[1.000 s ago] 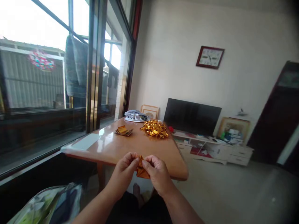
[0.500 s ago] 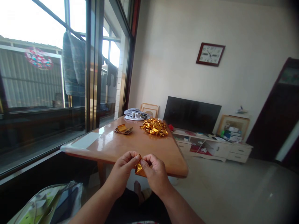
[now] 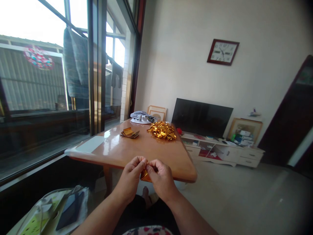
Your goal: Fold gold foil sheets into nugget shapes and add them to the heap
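The gold foil piece [image 3: 144,176] is held between both hands, just off the near edge of the tabletop [image 3: 117,150], its top pinched and its lower part showing below the thumbs. Such thin foil probably creases easily, so light, even pressure from both thumbs should keep its edges crisp; fingers largely hide the fold, so its exact shape is hard to tell. The left hand [image 3: 133,173] and right hand [image 3: 159,174] grip it thumb against curled fingers, fingertips nearly meeting, forearms angled inward. Beyond lies a heap of shiny gold pieces [image 3: 162,131].
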{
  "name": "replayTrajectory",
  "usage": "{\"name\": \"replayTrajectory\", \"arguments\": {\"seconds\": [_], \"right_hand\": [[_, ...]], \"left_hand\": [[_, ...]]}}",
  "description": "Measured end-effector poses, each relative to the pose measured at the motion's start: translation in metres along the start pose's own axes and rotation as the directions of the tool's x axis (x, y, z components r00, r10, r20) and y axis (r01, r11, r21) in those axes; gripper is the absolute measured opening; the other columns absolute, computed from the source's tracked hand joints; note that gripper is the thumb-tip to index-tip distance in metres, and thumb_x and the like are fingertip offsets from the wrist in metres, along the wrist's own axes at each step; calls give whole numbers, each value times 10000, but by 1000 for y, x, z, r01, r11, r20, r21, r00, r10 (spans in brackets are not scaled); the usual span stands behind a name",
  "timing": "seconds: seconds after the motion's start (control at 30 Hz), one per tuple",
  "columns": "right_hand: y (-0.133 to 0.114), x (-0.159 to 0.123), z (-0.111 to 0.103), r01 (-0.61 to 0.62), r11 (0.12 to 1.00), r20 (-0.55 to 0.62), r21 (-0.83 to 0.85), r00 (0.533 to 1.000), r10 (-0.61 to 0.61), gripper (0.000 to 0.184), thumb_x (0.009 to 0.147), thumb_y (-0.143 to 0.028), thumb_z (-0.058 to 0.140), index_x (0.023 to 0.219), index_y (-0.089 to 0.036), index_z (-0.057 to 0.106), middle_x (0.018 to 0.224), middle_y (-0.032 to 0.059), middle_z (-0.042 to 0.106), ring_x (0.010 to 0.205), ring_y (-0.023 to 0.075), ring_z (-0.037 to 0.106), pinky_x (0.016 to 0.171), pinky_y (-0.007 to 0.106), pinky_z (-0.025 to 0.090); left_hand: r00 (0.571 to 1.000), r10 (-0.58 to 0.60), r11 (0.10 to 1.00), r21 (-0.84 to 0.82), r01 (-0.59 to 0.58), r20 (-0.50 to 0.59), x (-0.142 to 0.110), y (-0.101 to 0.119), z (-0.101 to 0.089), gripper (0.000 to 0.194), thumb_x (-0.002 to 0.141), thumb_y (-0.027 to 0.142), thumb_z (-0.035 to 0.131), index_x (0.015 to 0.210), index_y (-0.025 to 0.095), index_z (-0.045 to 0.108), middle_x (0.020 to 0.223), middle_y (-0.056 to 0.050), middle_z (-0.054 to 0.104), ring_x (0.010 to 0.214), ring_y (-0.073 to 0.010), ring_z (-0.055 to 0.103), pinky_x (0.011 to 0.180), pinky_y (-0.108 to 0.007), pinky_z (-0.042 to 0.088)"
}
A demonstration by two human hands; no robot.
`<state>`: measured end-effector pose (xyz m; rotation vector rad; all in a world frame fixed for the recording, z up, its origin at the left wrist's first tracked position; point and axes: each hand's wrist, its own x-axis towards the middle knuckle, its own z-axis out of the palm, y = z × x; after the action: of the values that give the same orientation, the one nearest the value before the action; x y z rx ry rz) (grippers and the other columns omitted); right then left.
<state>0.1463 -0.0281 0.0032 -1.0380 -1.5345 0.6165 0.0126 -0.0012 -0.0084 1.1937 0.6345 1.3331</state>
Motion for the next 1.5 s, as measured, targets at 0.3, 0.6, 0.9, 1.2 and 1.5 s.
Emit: {"name": "replayTrajectory", "arguments": {"seconds": [0.3, 0.6, 0.9, 1.2, 1.5], "right_hand": [[17, 3, -4, -120, 990, 18, 80, 993, 119, 297, 894, -445, 650, 835, -155, 668, 718, 4, 635, 663, 137, 540, 604, 235, 453], [15, 3, -4, -135, 983, 41, 126, 991, 131, 320, 885, -474, 661, 830, -159, 663, 699, -3, 632, 633, 128, 532, 588, 229, 444], [24, 5, -5, -158, 978, 68, 139, 986, 150, 311, 887, -463, 661, 912, -158, 716, 794, 22, 700, 709, 155, 597, 655, 253, 470], [21, 7, -11, -138, 981, 69, 139, 989, 129, 299, 895, -461, 644, 888, -171, 716, 778, 9, 691, 700, 150, 588, 648, 244, 462], [22, 7, -11, -194, 954, 71, 228, 981, 182, 295, 861, -461, 680, 867, -168, 714, 765, 18, 703, 702, 159, 602, 674, 260, 470]], "left_hand": [[997, -27, 997, 64, 32, -67, 7, -5, -8, 315, 898, 484, 646, 850, 177, 699, 812, -26, 625, 752, -152, 538, 672, -235, 425], [996, -83, 996, 33, 81, 43, 4, 7, -6, 290, 838, 425, 743, 784, 150, 671, 689, 6, 573, 636, -116, 473, 610, -231, 383], [997, -32, 989, -144, 20, -77, 12, 2, -11, 268, 862, 389, 730, 783, 164, 606, 667, 30, 559, 610, -101, 482, 587, -224, 377], [982, -88, 963, -265, 41, -169, 16, 6, -12, 247, 775, 325, 810, 819, 145, 646, 693, 18, 619, 614, -105, 554, 574, -225, 399], [977, -108, 950, -308, 48, -183, 18, 6, -16, 248, 755, 322, 818, 842, 153, 659, 760, -4, 661, 670, -127, 607, 606, -238, 441]]}}
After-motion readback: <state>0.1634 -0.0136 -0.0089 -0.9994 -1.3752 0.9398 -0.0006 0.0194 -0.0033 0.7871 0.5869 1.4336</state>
